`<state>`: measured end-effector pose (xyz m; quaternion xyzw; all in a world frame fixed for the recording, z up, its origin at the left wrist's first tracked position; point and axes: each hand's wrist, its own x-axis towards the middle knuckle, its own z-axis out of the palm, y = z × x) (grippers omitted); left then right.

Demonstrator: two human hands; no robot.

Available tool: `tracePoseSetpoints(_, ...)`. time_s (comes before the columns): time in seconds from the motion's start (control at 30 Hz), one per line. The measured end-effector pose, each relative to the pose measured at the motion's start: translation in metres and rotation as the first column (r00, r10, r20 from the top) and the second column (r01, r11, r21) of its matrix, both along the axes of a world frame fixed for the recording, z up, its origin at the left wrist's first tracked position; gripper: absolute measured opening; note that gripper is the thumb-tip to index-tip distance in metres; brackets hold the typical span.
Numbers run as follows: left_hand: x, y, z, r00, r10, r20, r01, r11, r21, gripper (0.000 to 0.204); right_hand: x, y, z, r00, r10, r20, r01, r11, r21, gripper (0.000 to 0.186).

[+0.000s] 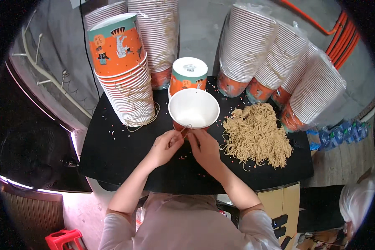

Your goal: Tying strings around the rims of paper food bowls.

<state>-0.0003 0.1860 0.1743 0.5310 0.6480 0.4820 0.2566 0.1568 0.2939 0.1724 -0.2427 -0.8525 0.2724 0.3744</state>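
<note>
A white-lined paper bucket [194,109] stands upright at the near middle of the black table, its open mouth facing up. At its near side a thin tan string [188,126] makes a small loop. My left hand [165,146] pinches this string from the left, fingertips close to the bucket's wall. From the right, my right hand [204,146] is closed on the string too, its fingers against the bucket below the rim. The fingers hide part of the string and most of the bucket's orange outside.
A heap of tan strings [258,137] lies to the right. At the left rises a tall stack of nested orange buckets [123,79] with strings hanging on it. Behind stand an upside-down bucket [189,73] and several plastic-wrapped stacks [247,46]. Small beads dot the black table [112,166].
</note>
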Motion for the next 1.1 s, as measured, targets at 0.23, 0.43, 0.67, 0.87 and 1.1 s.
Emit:
tracePoseSetpoints(0.23,0.013,0.011,0.026,0.981,-0.067,-0.181,0.08,0.995,0.062,0.015,-0.004,0.014,-0.01,0.979,0.08,-0.187,-0.166,0.844,-0.51,0.021)
tracePoseSetpoints(0.43,-0.001,0.009,0.063,0.974,-0.092,-0.205,0.085,0.995,-0.044,0.01,0.0,0.011,-0.005,0.941,0.073,-0.331,-0.306,0.603,-0.737,0.021)
tracePoseSetpoints(0.67,-0.023,0.072,0.09,0.677,-0.409,-0.612,0.394,0.904,-0.168,0.048,0.005,0.014,-0.006,0.903,0.05,-0.426,-0.41,0.391,-0.824,0.02)
tracePoseSetpoints(0.87,-0.023,0.088,0.093,0.79,-0.533,-0.303,0.461,0.842,-0.28,0.027,0.022,0.036,0.013,0.938,0.157,-0.309,-0.345,0.512,-0.787,0.023)
tracePoseSetpoints(1.1,0.001,0.077,0.095,0.784,-0.303,-0.542,0.288,0.951,-0.114,0.019,0.047,0.07,0.045,0.951,0.311,0.006,-0.27,0.836,-0.477,0.022)
